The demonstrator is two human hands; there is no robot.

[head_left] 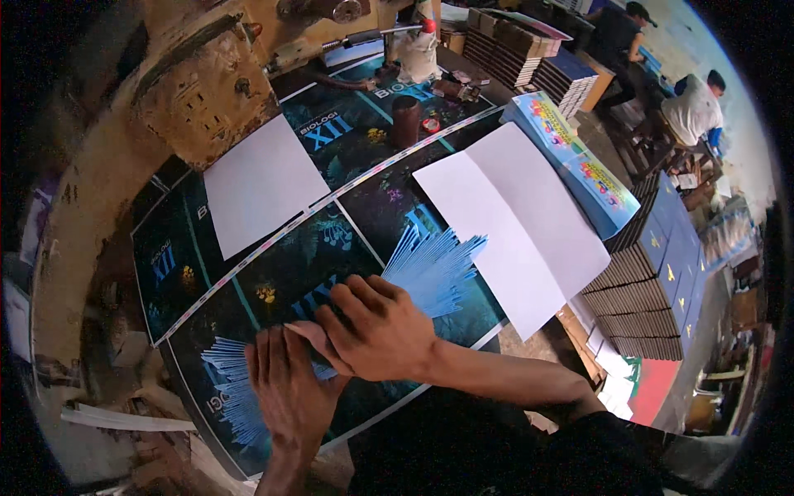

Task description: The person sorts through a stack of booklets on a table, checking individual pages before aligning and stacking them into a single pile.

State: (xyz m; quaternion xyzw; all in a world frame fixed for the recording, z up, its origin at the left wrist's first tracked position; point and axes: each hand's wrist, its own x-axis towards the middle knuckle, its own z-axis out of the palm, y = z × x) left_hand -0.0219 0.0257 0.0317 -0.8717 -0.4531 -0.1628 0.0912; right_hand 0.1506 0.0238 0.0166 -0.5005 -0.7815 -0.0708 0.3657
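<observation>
A bundle of light-blue paper pieces is held above the dark printed sheets, its two ends fanned out to either side. My right hand is closed over the middle of the bundle, fingers curled round it. Close beside it, my left hand grips the bundle from the left, its thumb near the right hand's fingers. The left fan of pieces spreads out beyond the left hand. Both hands hide the bundle's middle, so I cannot tell how the pieces meet there.
Large dark printed sheets cover the table. On them lie a plain white sheet, a creased white sheet and a brown cylinder. A worn machine overhangs the far left. Blue books are stacked at right; two people sit beyond.
</observation>
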